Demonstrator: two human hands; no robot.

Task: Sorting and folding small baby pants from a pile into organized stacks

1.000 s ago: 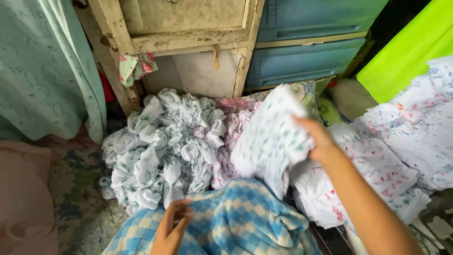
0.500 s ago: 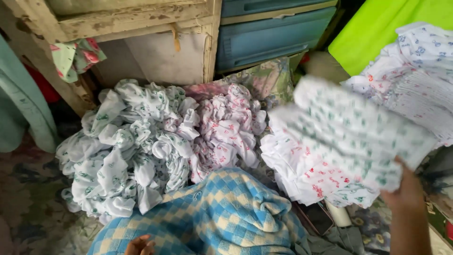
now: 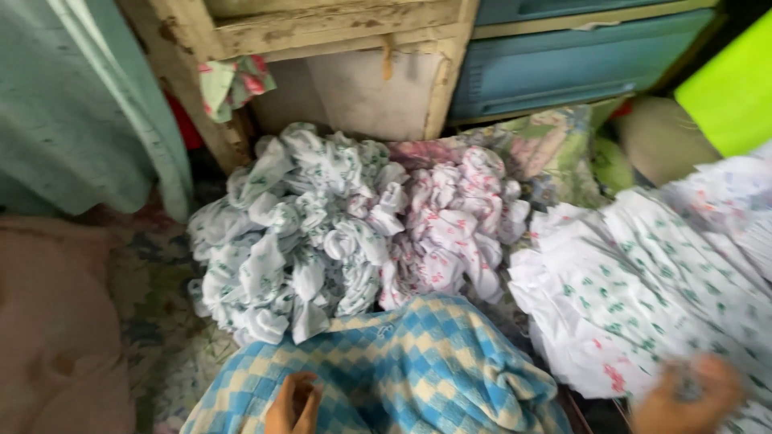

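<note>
1. Right hand [image 3: 683, 398]: at the lower right edge of the view, blurred. It lies against the near edge of a white cloth printed with small green motifs [image 3: 651, 281]. Whether its fingers are closed on the fabric cannot be told.
2. White green-printed cloth: spread flat on top of a stack of white cloths with red print [image 3: 563, 337], at the right of the view.
3. Left hand [image 3: 293, 402]: at the bottom centre, fingers curled loosely, resting on a blue, white and pale yellow checked cloth [image 3: 418, 370]. It grips nothing visible.
4. Heap of knotted white cloths with green print [image 3: 289, 233]: on the floor at centre left, touching the checked cloth.
5. Heap of knotted white cloths with pink-red print [image 3: 450, 225]: just beside the green-printed heap, on its right.
6. Worn wooden cabinet frame [image 3: 322, 32]: behind both heaps.
7. Teal plastic drawers [image 3: 563, 64]: to the right of the frame.
8. Pale green curtain [image 3: 72, 104]: hanging at the left.
</note>
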